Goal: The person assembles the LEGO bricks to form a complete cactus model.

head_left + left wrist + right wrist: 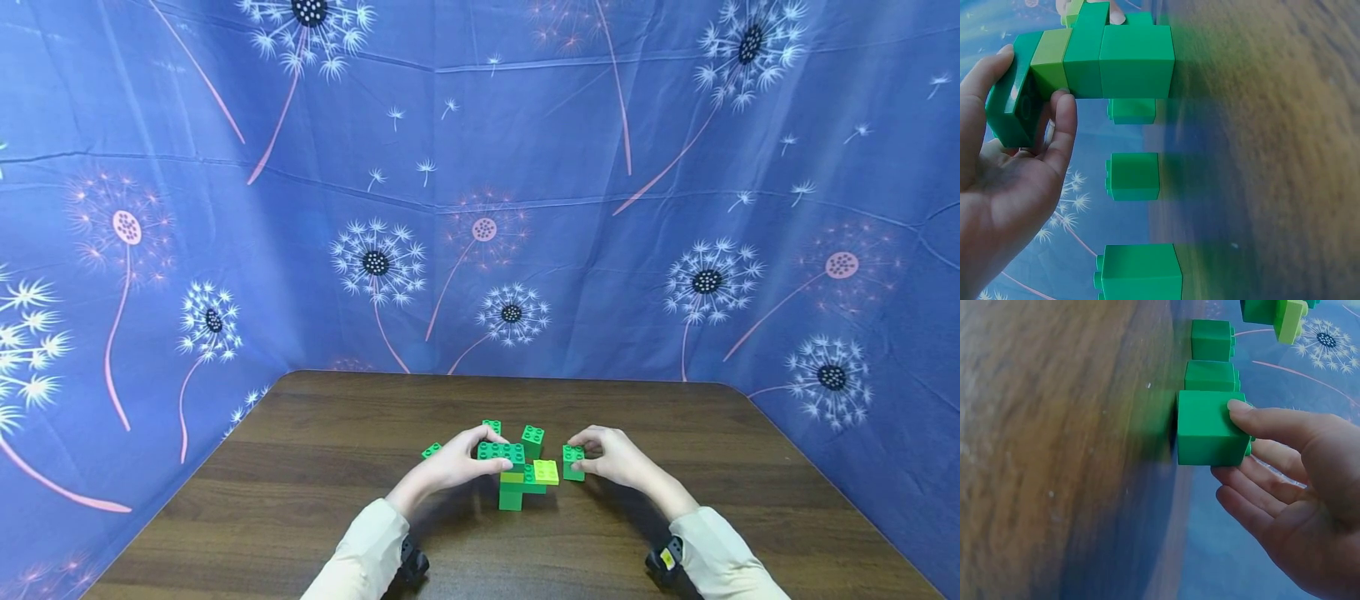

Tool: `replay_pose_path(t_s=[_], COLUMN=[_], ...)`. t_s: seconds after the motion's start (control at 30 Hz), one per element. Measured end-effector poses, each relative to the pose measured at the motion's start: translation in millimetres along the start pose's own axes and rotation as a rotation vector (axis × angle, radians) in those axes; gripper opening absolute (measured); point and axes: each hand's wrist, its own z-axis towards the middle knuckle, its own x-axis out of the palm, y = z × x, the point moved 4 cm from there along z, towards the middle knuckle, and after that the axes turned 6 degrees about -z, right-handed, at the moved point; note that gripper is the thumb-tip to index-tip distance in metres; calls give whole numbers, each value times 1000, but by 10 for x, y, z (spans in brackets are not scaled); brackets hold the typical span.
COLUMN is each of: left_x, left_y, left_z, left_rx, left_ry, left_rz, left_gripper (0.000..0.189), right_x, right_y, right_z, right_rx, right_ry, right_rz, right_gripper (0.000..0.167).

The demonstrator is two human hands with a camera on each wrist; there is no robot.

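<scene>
My left hand (452, 463) grips a stacked build of toy building blocks by its long green top block (495, 451). Below that block come a lime block (1050, 61), a longer green block and a square green block (510, 500) at the base. A flat lime block (546, 472) juts from the build's right side. To the right, my right hand (618, 458) pinches a separate green block (1210, 428) between thumb and fingers, its studs facing up. That block is close over the table in the right wrist view.
Loose green blocks stand on the brown wooden table (360, 417): one (532, 439) just behind the build, another (491, 426) farther back, and a third (431, 450) left of my left hand. A blue dandelion-print cloth (600, 292) hangs behind the table.
</scene>
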Motion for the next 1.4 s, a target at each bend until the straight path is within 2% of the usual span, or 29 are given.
replay_pose_path(t_s=[0.13, 0.4, 0.63, 0.8, 1.03, 1.27, 1.4], left_x=[-1, 16, 23, 37, 24, 28, 16], left_y=[-11, -29, -284, -256, -305, -84, -35], left_z=[-4, -15, -135, -122, -144, -39, -16], left_rx=[3, 5, 9, 0, 16, 3, 12], left_ry=[-3, 3, -24, -20, -6, -6, -9], left_rz=[7, -21, -5, 1, -18, -12, 1], left_gripper=[26, 27, 25, 25, 26, 25, 25], right_x=[0, 2, 16, 35, 28, 17, -6], right_y=[8, 19, -4, -15, 27, 10, 9], right_z=[-10, -30, -33, -35, -50, -49, -49], right_rx=[7, -1, 30, 22, 0, 20, 24], right_ry=[23, 53, 79, 88, 100, 104, 89], right_rz=[29, 73, 82, 100, 133, 120, 104], right_gripper=[32, 42, 49, 43, 38, 38, 38])
